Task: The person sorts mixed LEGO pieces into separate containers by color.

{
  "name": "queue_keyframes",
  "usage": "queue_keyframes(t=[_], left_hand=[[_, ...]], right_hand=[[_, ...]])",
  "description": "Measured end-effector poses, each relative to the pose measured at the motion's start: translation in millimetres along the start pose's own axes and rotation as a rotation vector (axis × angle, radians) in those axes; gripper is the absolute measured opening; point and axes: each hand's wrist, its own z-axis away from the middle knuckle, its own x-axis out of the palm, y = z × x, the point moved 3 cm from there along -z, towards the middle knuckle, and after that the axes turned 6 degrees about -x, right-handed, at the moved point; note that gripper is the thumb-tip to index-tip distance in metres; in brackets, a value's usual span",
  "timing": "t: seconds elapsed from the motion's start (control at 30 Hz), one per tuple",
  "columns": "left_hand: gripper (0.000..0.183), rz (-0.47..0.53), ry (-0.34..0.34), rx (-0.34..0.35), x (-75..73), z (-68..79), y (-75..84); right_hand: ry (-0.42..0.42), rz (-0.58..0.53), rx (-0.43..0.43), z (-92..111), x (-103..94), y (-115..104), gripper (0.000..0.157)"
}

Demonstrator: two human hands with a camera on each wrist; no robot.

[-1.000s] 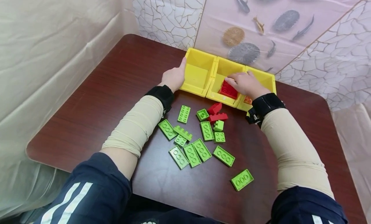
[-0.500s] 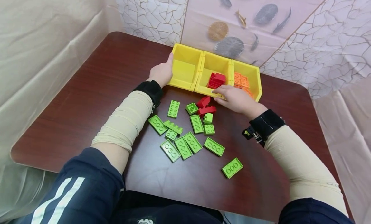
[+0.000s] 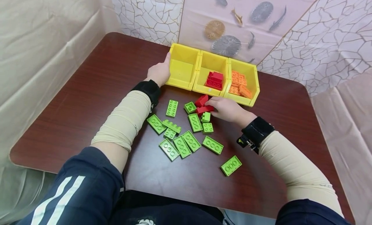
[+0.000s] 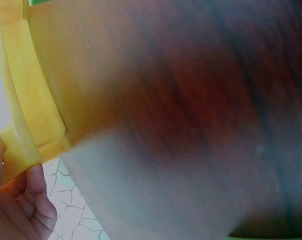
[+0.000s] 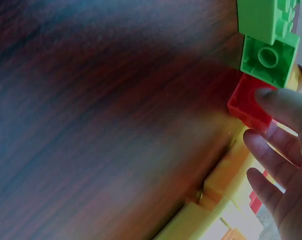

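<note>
In the head view my left hand [image 3: 159,72] grips the left end of a yellow three-compartment bin [image 3: 196,69]. The left wrist view shows the thumb and curled fingers [image 4: 35,180] on either side of the bin's yellow rim [image 4: 28,150]. My right hand [image 3: 228,110] is at two red bricks [image 3: 201,100] in front of the bin. Its thumb lies on a red brick [image 5: 247,102] in the right wrist view, with the index finger at the brick's other side, pinching it. Several green bricks [image 3: 194,122] lie close by.
Red bricks [image 3: 214,80] sit in the middle compartment and orange bricks [image 3: 239,82] in the right one. More green bricks [image 3: 231,166] are spread over the dark wooden table [image 3: 87,79]. A patterned cloth [image 3: 194,27] hangs behind the bin.
My right hand has moved out of the bin and down to the loose red bricks on the table. Red bricks stay in the middle compartment. The left hand keeps its hold on the bin.
</note>
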Motion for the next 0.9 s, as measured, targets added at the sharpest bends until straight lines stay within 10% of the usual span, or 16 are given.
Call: queue_keyframes(t=[0.9], left_hand=[[0.064,-0.002,0.027,0.025,1.1,-0.8,-1.3]], right_hand=[[0.114,-0.005,0.139,2,-58.0,9,0.036]])
